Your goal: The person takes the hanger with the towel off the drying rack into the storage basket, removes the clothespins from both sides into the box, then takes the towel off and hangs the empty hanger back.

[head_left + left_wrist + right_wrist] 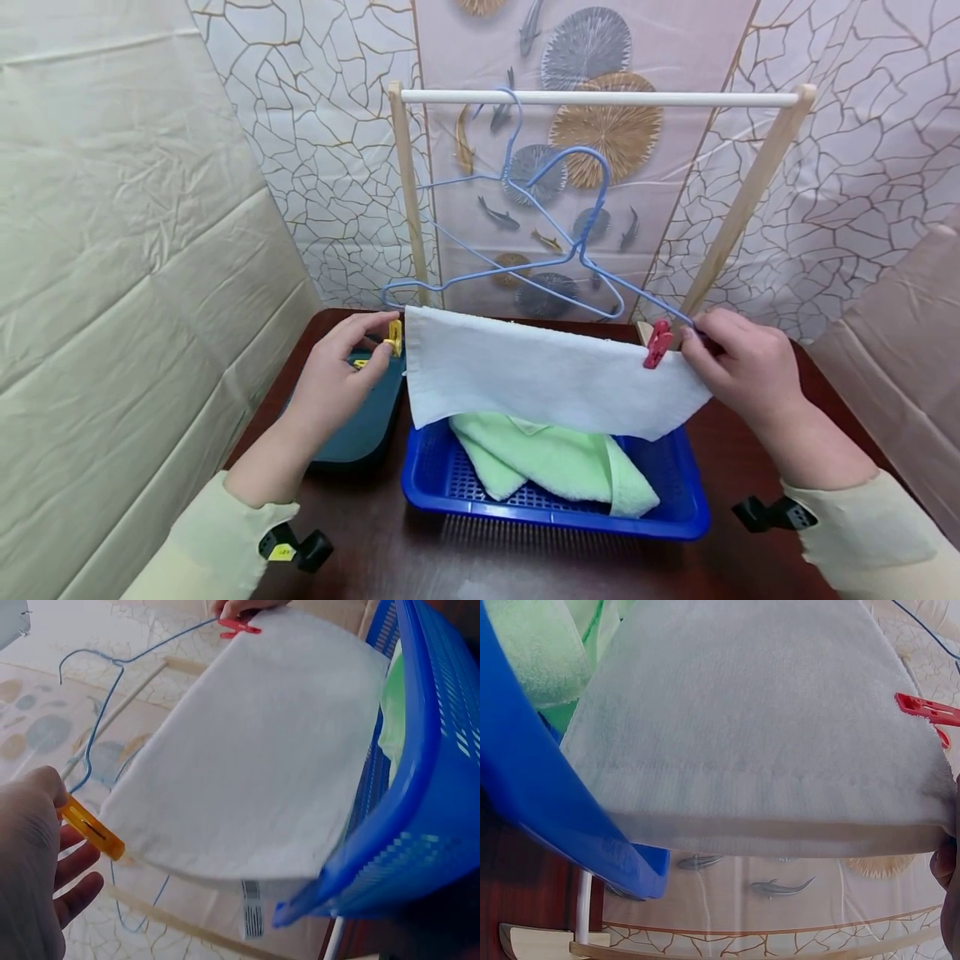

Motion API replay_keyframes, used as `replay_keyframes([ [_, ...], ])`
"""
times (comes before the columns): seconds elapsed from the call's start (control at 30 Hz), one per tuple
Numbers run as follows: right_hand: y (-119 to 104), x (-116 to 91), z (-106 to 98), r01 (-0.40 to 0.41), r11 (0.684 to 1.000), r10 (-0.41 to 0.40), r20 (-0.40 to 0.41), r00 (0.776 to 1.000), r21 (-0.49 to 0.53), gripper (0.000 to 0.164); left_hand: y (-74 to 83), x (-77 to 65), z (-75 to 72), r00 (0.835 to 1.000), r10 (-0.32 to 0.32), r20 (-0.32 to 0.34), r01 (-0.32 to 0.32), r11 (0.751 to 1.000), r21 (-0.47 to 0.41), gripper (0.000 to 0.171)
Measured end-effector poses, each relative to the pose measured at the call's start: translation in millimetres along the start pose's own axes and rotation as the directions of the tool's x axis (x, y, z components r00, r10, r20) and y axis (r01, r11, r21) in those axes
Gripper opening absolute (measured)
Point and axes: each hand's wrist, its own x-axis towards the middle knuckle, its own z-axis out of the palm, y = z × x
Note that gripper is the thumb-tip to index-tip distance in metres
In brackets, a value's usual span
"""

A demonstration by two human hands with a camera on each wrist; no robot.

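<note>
A white towel (540,367) hangs folded along the lower bar of a blue clothes hanger (602,196). Near its right end a red clothespin (657,344) is clipped on. My right hand (750,358) grips the hanger's right end beside that clothespin, at the towel's corner. With thumb and finger, my left hand (337,367) pinches a yellow clothespin (91,827) close to the towel's upper left corner; whether it touches the cloth I cannot tell. In the left wrist view the other left fingers are loosely bent. The right hand shows only partly in the right wrist view.
Below the towel stands a blue plastic basket (555,518) with a light green towel (547,458) inside. A dark teal container (367,425) with a yellow clothespin lies at left. Behind, a rack (675,99) carries another blue hanger (513,137).
</note>
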Motion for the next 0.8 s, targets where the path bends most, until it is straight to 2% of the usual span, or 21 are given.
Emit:
replay_keyframes([
  [0.1, 0.2, -1.5, -0.6, -0.003, 1.0, 0.003, -0.003, 1.0, 0.002, 0.034, -8.1, -0.2, -3.1, 0.998, 0.055, 0.02, -0.057, 0.992, 0.117, 0.036],
  [0.2, 0.2, -2.1, -0.3, -0.002, 1.0, 0.002, -0.016, 1.0, 0.01, 0.035, -16.9, -0.2, -5.6, 0.994, 0.101, 0.047, -0.11, 0.961, 0.252, 0.038],
  [0.3, 0.2, -2.9, 0.7, 0.0, 1.0, 0.001, -0.04, 0.999, 0.028, 0.037, -25.4, 0.5, -7.2, 0.992, 0.095, 0.078, -0.116, 0.933, 0.341, 0.041],
  [0.43, 1.2, -4.9, 2.6, 0.001, 0.999, 0.002, -0.063, 0.998, 0.045, 0.038, -38.1, 2.0, -8.8, 0.989, 0.073, 0.131, -0.121, 0.907, 0.403, 0.041],
  [0.57, 1.4, -6.6, 3.1, -0.003, 0.999, 0.005, -0.065, 0.998, 0.042, 0.039, -54.6, 2.7, -8.8, 0.978, 0.073, 0.196, -0.156, 0.88, 0.449, 0.038],
  [0.8, -0.4, -7.6, 2.9, -0.004, 0.999, 0.007, -0.061, 0.998, 0.036, 0.041, -85.2, -0.2, 0.0, 0.938, 0.009, 0.346, -0.195, 0.839, 0.507, 0.038],
])
